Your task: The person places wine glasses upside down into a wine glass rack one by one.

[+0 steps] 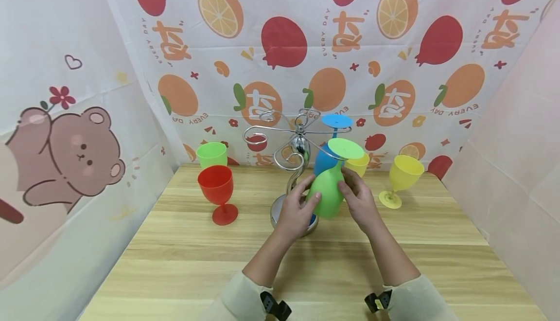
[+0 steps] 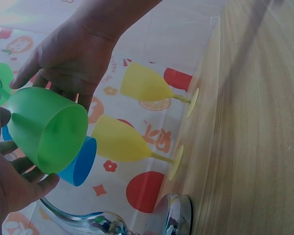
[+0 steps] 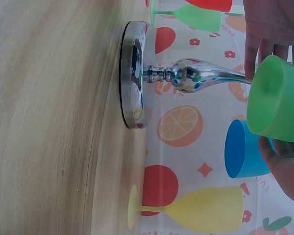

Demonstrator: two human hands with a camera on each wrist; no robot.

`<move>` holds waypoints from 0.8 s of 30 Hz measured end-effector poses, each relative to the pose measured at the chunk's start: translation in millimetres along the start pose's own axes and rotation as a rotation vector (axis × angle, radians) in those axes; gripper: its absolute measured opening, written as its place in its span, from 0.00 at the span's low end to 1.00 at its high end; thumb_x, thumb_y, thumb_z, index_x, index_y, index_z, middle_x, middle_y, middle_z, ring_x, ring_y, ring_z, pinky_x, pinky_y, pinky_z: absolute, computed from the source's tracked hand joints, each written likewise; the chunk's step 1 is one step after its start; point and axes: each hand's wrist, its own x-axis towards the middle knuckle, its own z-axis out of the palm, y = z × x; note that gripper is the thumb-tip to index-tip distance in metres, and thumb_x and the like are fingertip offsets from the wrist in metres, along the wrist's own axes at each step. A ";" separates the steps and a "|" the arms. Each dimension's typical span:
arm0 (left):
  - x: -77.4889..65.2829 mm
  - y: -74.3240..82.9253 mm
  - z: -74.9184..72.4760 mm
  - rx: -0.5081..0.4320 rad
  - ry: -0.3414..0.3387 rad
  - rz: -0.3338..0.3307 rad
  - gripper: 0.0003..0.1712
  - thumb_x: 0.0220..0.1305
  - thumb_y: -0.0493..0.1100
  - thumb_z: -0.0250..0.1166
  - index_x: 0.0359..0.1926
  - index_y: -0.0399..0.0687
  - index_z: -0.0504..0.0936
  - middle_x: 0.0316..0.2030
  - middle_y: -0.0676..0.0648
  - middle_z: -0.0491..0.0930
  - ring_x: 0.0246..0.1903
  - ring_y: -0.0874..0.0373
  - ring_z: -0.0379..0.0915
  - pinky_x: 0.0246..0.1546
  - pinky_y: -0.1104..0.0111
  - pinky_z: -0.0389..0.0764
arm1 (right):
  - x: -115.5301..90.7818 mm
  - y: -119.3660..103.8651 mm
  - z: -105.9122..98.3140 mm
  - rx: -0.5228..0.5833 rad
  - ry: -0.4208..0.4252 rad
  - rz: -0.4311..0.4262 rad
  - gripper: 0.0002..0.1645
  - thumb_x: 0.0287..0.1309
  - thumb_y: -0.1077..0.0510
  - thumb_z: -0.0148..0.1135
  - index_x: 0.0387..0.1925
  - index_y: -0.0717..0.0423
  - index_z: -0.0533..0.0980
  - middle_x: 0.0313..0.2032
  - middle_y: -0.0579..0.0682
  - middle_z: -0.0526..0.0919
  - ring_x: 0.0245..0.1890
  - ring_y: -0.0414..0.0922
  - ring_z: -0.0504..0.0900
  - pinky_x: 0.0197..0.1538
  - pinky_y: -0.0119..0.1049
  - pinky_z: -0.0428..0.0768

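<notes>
Left hand (image 1: pixel 298 210) & right hand (image 1: pixel 359 197) are gripping the upside-down green goblet (image 1: pixel 327 192), prob. hanging it on the metal rack (image 1: pixel 300 142); next move's prob. sliding its stem (image 1: pixel 339 165) in.

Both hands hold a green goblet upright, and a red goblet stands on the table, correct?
Not upright: the head view shows the green goblet upside down, foot above bowl. The left hand and right hand do hold it, and the red goblet stands on the table.
</notes>
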 end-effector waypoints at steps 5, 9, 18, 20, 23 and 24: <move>0.7 -0.6 0.3 0.003 0.000 0.001 0.30 0.72 0.52 0.57 0.72 0.55 0.64 0.67 0.49 0.69 0.66 0.51 0.66 0.61 0.54 0.74 | 0.5 0.3 -0.1 -0.007 0.000 -0.004 0.32 0.74 0.52 0.49 0.72 0.60 0.58 0.66 0.61 0.68 0.66 0.55 0.69 0.58 0.25 0.74; 0.7 -1.3 0.2 0.002 -0.003 0.007 0.31 0.72 0.52 0.57 0.72 0.51 0.64 0.67 0.48 0.69 0.66 0.51 0.66 0.62 0.53 0.74 | 0.3 -0.2 -0.5 -0.011 -0.001 -0.003 0.32 0.74 0.51 0.49 0.72 0.59 0.58 0.66 0.61 0.68 0.66 0.55 0.69 0.59 0.26 0.74; -0.6 0.8 0.2 -0.003 0.001 0.021 0.29 0.73 0.51 0.56 0.71 0.53 0.65 0.66 0.48 0.70 0.66 0.51 0.65 0.62 0.54 0.74 | -0.6 -2.0 -0.9 -0.010 0.001 -0.007 0.31 0.74 0.53 0.49 0.72 0.60 0.58 0.65 0.61 0.69 0.65 0.55 0.70 0.59 0.26 0.74; -1.0 1.0 0.0 0.001 0.007 0.031 0.29 0.73 0.51 0.57 0.71 0.53 0.66 0.66 0.47 0.70 0.66 0.51 0.66 0.61 0.55 0.75 | -0.9 -2.3 -1.0 -0.012 0.000 -0.005 0.31 0.74 0.52 0.49 0.72 0.60 0.58 0.66 0.61 0.69 0.66 0.55 0.70 0.59 0.26 0.74; -1.6 1.5 -0.4 0.006 0.014 0.047 0.28 0.73 0.49 0.57 0.70 0.52 0.66 0.65 0.46 0.70 0.66 0.49 0.65 0.62 0.54 0.74 | -1.3 -2.6 -1.5 -0.018 0.001 -0.001 0.32 0.74 0.52 0.49 0.72 0.60 0.58 0.66 0.61 0.69 0.66 0.55 0.70 0.60 0.28 0.74; -1.8 1.9 -0.5 0.009 0.016 0.049 0.28 0.73 0.49 0.57 0.70 0.52 0.66 0.66 0.47 0.70 0.66 0.49 0.65 0.62 0.54 0.74 | -1.5 -2.5 -1.9 -0.020 0.000 0.000 0.32 0.74 0.51 0.49 0.72 0.60 0.58 0.66 0.61 0.69 0.66 0.55 0.70 0.60 0.29 0.74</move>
